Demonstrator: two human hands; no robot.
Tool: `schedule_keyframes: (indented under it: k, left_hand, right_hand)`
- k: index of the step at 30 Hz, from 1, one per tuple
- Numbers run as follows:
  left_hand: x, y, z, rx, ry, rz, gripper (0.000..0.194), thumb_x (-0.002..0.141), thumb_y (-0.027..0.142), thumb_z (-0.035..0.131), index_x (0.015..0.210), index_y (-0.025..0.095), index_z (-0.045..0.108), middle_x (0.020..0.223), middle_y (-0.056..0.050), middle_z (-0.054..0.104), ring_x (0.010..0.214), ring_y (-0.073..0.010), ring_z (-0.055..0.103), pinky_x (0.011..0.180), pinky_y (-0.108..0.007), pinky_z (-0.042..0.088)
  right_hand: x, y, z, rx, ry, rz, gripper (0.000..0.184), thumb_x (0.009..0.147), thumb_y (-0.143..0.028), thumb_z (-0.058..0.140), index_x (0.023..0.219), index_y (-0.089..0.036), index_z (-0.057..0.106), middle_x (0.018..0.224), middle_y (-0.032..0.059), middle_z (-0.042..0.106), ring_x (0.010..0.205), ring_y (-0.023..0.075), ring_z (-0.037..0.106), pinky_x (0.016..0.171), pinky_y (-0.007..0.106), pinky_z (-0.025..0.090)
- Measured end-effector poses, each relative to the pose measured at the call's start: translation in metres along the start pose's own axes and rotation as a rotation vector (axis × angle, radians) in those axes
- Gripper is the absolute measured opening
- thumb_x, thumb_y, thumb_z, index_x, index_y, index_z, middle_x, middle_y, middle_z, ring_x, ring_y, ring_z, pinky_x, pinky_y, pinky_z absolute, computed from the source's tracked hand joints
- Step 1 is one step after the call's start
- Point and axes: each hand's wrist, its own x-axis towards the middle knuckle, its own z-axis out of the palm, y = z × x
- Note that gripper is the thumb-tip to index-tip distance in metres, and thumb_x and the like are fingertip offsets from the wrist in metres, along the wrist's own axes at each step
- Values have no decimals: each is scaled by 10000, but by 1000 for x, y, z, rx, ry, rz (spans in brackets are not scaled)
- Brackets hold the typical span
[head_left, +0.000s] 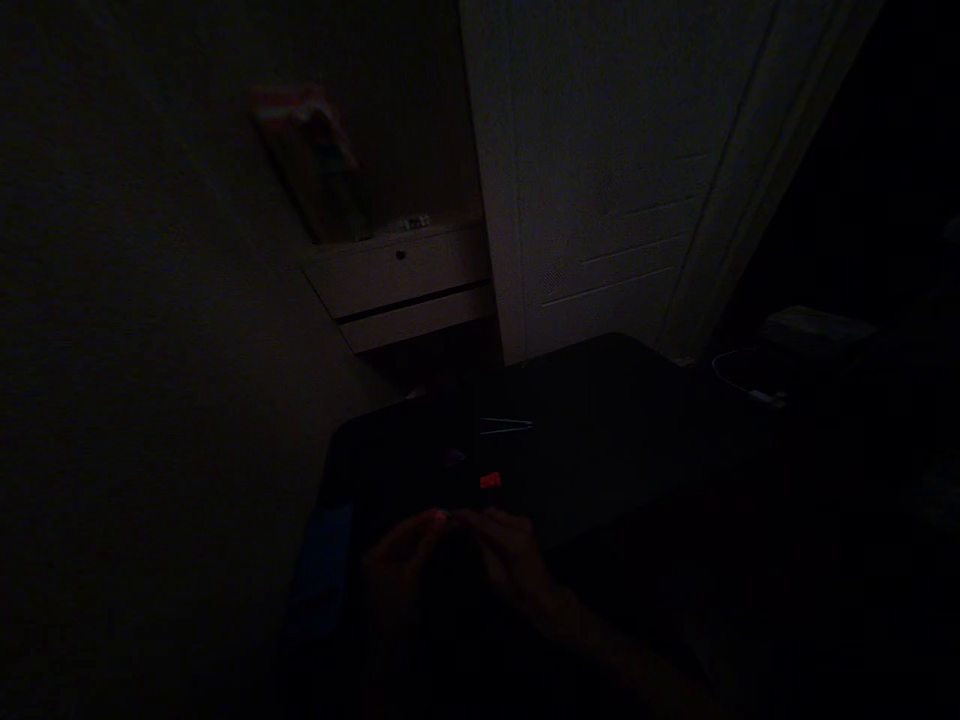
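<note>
Red piece (490,480) | just beyond left hand (401,548), right hand (514,548) | both grips: cannot tell

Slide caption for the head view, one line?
In low light, left hand and right hand close together at a dark table, near a small red object.

1. Pretty dark here, but both hands are in view, low and kinda near the middle.
2. Left hand (397,552): fingers bent and angled in toward the other hand, with a reddish glow right at the fingertips (439,517). Its forearm is basically swallowed by shadow.
3. Right hand (514,550): back of the hand facing up-ish, fingers curled and pointing left. The right forearm (600,640) runs off toward the bottom right.
4. The fingertips meet or nearly meet; too dim to tell how tight either grip is.
</note>
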Motion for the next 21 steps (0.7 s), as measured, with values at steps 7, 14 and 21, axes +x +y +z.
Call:
schedule_keyframes:
  k: [7,14,21]
  left_hand:
    - [-1,-1,-1,56,0,-42,316,589,403,886,809,180,851,877,-119,852,877,-347,819,828,-445,678]
    - [0,-5,-2,53,10,-54,315,599,394,888,832,184,855,914,-114,855,922,-348,815,879,-452,667]
    - [-2,-1,-1,49,7,-63,323,614,400,887,851,182,859,909,-115,854,908,-346,817,854,-447,673]
  right_hand:
    - [-1,5,-2,-62,-58,-14,432,967,-69,494,1282,-234,741,920,58,731,750,166,677,697,251,546]
    - [-2,6,-3,-177,-69,-101,520,920,-31,469,1346,-218,701,882,55,704,712,162,649,643,239,513]
    - [-3,4,-7,-224,-108,-127,566,901,-20,459,1393,-207,666,915,74,705,738,186,656,655,267,529]
